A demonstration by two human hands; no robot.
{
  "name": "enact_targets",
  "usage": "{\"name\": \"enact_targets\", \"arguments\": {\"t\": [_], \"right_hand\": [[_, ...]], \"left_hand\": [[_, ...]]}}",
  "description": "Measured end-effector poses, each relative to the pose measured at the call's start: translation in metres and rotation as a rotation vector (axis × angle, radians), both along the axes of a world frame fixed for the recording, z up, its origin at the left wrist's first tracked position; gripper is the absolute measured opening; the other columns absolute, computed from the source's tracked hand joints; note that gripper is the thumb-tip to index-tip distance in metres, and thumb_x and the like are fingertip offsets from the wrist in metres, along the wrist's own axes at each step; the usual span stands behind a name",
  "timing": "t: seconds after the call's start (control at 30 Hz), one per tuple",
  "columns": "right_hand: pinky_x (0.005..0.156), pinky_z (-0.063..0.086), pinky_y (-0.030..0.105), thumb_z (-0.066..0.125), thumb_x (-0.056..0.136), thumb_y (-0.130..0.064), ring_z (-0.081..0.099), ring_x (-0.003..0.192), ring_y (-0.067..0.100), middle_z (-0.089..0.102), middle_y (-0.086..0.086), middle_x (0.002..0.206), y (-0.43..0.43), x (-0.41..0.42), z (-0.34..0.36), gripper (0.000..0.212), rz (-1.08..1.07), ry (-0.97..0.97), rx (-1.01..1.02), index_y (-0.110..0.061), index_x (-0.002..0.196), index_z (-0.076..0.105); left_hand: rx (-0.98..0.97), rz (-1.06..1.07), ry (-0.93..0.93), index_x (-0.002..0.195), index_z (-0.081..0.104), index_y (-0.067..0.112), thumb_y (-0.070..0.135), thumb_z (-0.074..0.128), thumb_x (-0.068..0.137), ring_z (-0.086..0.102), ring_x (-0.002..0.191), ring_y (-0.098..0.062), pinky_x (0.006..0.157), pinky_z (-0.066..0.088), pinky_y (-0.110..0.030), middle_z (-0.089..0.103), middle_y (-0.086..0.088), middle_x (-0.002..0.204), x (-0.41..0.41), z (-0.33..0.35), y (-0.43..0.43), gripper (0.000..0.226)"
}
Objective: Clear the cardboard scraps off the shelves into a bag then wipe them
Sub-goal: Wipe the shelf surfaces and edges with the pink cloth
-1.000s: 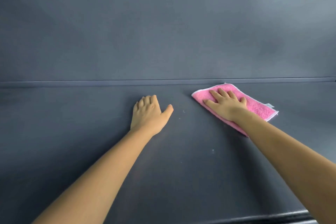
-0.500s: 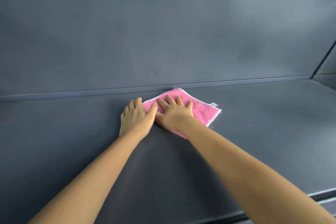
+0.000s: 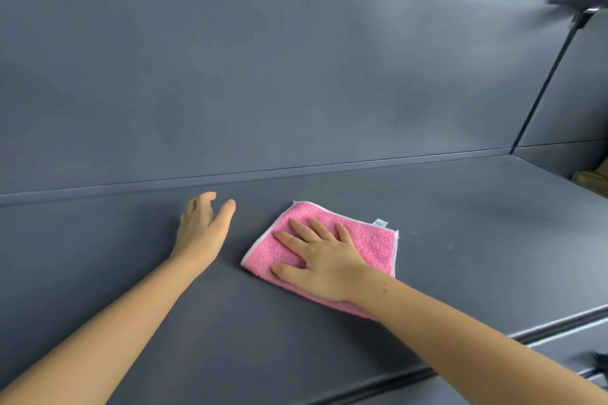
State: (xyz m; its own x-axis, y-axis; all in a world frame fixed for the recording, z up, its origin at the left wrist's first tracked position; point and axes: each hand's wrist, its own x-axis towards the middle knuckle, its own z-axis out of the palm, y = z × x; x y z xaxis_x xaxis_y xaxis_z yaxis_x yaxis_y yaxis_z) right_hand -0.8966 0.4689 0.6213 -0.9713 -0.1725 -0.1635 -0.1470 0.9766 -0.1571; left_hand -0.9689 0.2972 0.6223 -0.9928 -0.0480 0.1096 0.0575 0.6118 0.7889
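Observation:
A folded pink cloth (image 3: 371, 242) lies flat on the dark grey shelf (image 3: 460, 223). My right hand (image 3: 316, 256) presses down on the cloth with its fingers spread and straight. To the left of the cloth, my left hand (image 3: 204, 227) rests on the bare shelf, fingers relaxed and holding nothing. A gap of bare shelf separates the two hands. No cardboard scraps show on the shelf surface.
The shelf's grey back wall (image 3: 296, 92) rises just behind the hands, and a side wall (image 3: 572, 102) closes the right end. The front edge (image 3: 543, 329) runs at lower right. Something tan (image 3: 592, 179) shows past the far right corner.
My right hand has slid the pink cloth to the right and nearer, away from my left hand, which it touched half a second ago. My left hand stays about where it was.

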Motion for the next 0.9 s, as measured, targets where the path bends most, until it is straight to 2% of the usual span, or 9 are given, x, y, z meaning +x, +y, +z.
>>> {"name": "enact_targets", "arguments": {"t": [0.33,0.6,0.7,0.73,0.83,0.9], "right_hand": [[0.113,-0.008,0.06,0.021,0.093,-0.06,-0.009,0.147,0.027,-0.004,-0.003,0.16,-0.046,-0.042,-0.001,0.066,-0.068,0.019,0.012,-0.033,0.15,0.007],[0.111,-0.017,0.055,0.024,0.091,-0.061,-0.015,0.146,0.022,-0.007,-0.004,0.16,-0.065,0.032,-0.002,0.068,0.151,0.052,-0.019,-0.035,0.15,0.005],[0.109,-0.022,0.047,0.01,0.08,-0.075,-0.026,0.14,0.012,-0.014,-0.014,0.156,-0.049,0.063,0.0,0.075,0.161,0.032,-0.046,-0.043,0.148,0.001],[0.11,-0.022,0.044,0.003,0.071,-0.079,-0.028,0.138,0.01,-0.018,-0.019,0.152,-0.039,0.07,0.0,0.08,0.135,0.021,-0.044,-0.049,0.145,-0.002],[0.116,-0.017,0.043,-0.014,0.047,-0.083,-0.029,0.139,0.008,-0.025,-0.028,0.142,-0.004,0.081,0.001,0.08,-0.02,0.002,-0.002,-0.064,0.124,-0.015],[0.115,-0.016,0.039,-0.023,0.04,-0.085,-0.025,0.141,0.007,-0.026,-0.028,0.142,0.01,0.079,0.0,0.089,-0.1,0.004,0.026,-0.064,0.126,-0.016]], "left_hand": [[-0.299,0.024,-0.051,0.144,0.031,0.01,0.037,0.039,0.096,0.028,0.138,-0.026,0.111,0.024,-0.039,0.032,-0.008,0.15,0.01,-0.004,-0.047,0.055],[-0.303,-0.002,-0.052,0.144,0.031,0.009,0.038,0.036,0.097,0.024,0.141,-0.025,0.117,0.017,-0.038,0.03,-0.008,0.152,0.009,-0.006,-0.049,0.056],[-0.348,-0.019,-0.05,0.144,0.03,0.009,0.039,0.035,0.097,0.024,0.142,-0.024,0.118,0.014,-0.038,0.03,-0.007,0.152,0.01,-0.006,-0.049,0.056],[-0.354,-0.025,-0.051,0.145,0.03,0.009,0.039,0.035,0.097,0.024,0.142,-0.023,0.119,0.013,-0.037,0.03,-0.007,0.152,0.01,-0.006,-0.049,0.057],[-0.357,-0.041,-0.067,0.146,0.028,0.011,0.041,0.033,0.097,0.023,0.142,-0.021,0.119,0.012,-0.035,0.03,-0.003,0.152,0.01,-0.006,-0.048,0.057],[-0.36,-0.047,-0.072,0.146,0.028,0.012,0.042,0.032,0.097,0.022,0.142,-0.021,0.119,0.011,-0.034,0.03,-0.003,0.152,0.01,-0.005,-0.047,0.057]]}}
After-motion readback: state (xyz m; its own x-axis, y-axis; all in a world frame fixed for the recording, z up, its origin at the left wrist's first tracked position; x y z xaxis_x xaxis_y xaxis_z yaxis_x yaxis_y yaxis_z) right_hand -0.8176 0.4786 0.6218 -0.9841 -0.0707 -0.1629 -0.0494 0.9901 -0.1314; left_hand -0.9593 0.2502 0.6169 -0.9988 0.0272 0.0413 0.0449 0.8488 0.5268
